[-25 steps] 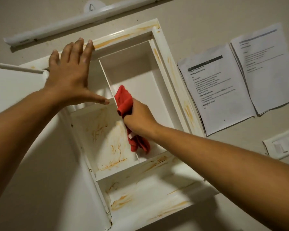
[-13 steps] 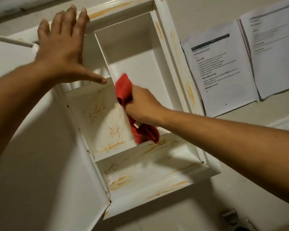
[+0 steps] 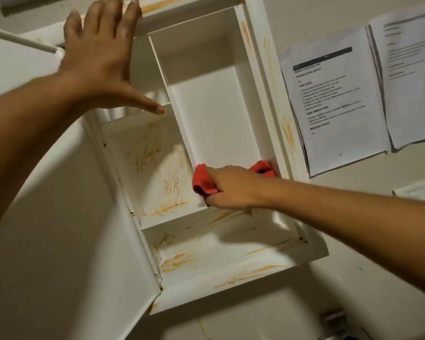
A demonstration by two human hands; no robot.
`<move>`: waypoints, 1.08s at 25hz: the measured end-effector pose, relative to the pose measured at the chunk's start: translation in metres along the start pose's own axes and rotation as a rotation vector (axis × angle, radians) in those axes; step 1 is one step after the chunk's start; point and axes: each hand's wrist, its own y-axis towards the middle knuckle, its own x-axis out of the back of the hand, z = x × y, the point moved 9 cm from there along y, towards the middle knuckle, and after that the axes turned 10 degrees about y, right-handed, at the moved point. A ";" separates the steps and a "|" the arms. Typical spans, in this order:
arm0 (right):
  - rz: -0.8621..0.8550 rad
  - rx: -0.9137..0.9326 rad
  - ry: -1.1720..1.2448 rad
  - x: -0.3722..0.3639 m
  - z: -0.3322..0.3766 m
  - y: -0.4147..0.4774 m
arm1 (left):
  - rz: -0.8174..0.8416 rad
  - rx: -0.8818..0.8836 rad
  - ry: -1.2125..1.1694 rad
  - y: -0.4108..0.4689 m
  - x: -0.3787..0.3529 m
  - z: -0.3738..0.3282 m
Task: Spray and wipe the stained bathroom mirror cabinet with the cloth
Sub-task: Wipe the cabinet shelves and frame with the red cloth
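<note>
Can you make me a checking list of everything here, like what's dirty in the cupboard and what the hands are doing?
Surface: white cabinet, open; orange stains in the left compartment and on the bottom shelf; tall right compartment looks clean.
Job's things: red cloth at the bottom of the right compartment; spray bottle not seen.
Clutter: nothing seen.
Grips: left hand flat on the cabinet's top frame; right hand grips the cloth.
Cables: nothing seen.
Surroundings: open door on the left; printed papers on the wall at right.
</note>
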 end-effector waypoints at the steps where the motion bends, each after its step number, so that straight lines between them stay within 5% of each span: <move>1: 0.034 -0.038 0.081 -0.011 -0.008 0.004 | -0.005 -0.001 0.004 0.000 -0.002 0.001; 6: 0.224 -0.190 0.082 -0.009 -0.028 0.014 | -0.025 -0.018 0.004 0.003 0.002 -0.002; 11: 0.257 -0.289 -0.363 0.027 -0.038 0.014 | -0.014 -0.002 0.019 0.000 -0.001 0.000; 19: 0.209 -0.282 0.436 0.013 -0.032 0.001 | -0.031 0.007 0.028 0.001 -0.002 -0.001; 23: 0.155 -0.213 0.073 -0.019 -0.019 0.024 | -0.002 0.019 0.041 0.002 -0.006 0.001; 27: 0.369 -0.303 0.178 -0.010 -0.035 0.002 | 0.018 0.006 0.048 0.002 -0.007 -0.001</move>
